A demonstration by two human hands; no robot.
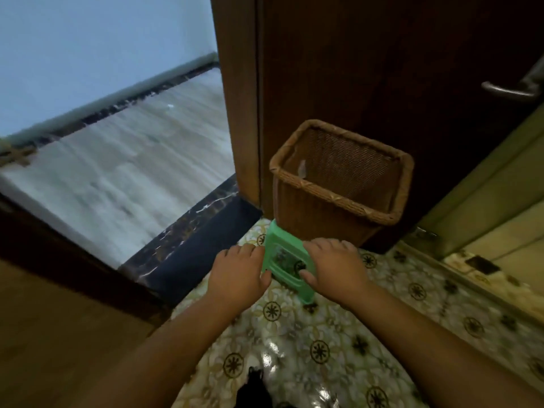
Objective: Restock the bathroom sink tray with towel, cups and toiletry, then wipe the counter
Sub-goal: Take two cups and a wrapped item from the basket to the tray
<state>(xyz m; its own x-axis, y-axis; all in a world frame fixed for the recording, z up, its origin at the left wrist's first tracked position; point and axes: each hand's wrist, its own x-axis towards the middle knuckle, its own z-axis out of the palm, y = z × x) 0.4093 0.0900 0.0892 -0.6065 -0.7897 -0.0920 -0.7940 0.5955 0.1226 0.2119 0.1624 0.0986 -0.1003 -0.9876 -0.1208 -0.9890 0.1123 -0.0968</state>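
Head view looks down at a doorway, where both hands hold a green packet [287, 257] between them above the floor [338, 334]. Left hand [238, 272] presses its left edge with fingers curled together, thumb against the lower corner. Right hand [332, 263] covers the right edge, fingers bent over the top and thumb on the printed front. That packet may be wipes or some toiletry; its label is too blurred to read. Shiny floor tiles carry a yellow and dark flower pattern. A square wicker basket [341, 184] stands just behind the packet, against a dark wooden door [382, 69] with a metal handle [509, 89]. Left of the door frame, a dark marble threshold [191, 240] borders a pale, blurred floor.
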